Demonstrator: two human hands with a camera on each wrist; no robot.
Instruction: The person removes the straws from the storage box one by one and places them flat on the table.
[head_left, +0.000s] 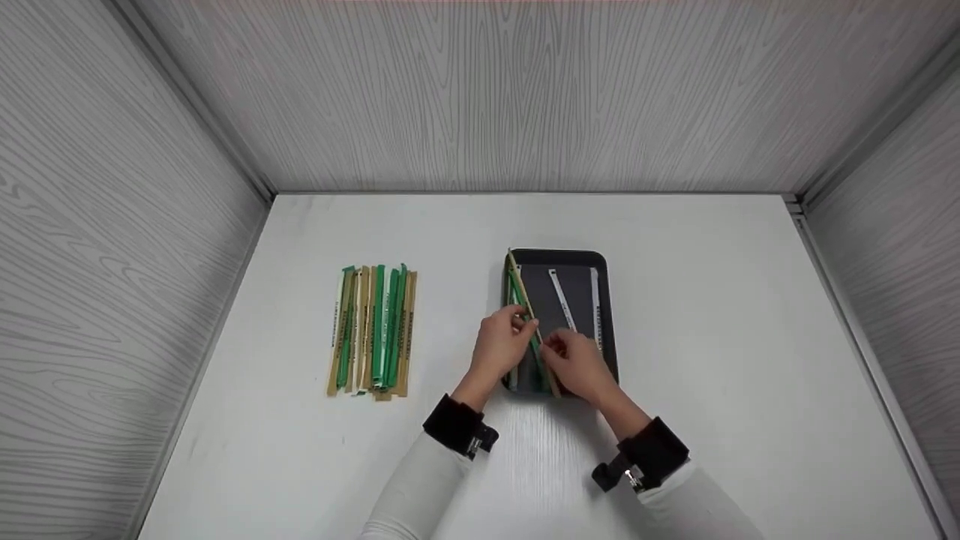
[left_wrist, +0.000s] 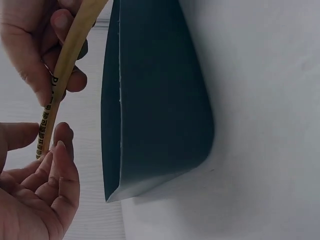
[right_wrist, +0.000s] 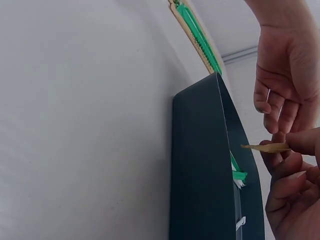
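Note:
A long brown paper-wrapped straw [head_left: 525, 289] with black lettering slants over the left part of a dark tray [head_left: 611, 330]. My right hand [head_left: 577, 364] pinches it between thumb and fingers, towards its near end. Farther along, the left hand [head_left: 501, 343] has its thumb and curled fingertips on the same brown straw. In the left wrist view the lettered straw [left_wrist: 72, 47] runs between both hands. Inside the tray are green wrapped straws [head_left: 536, 364] on the left. A white wrapped straw [head_left: 561, 296] lies near the middle, and another white one [head_left: 596, 300] along the right wall.
To the left of the tray, a bundle of green, brown and white wrapped straws [head_left: 382, 330] lies side by side on the white table [head_left: 697, 300]. Grey wood-grain panels [head_left: 480, 97] stand behind and at both sides.

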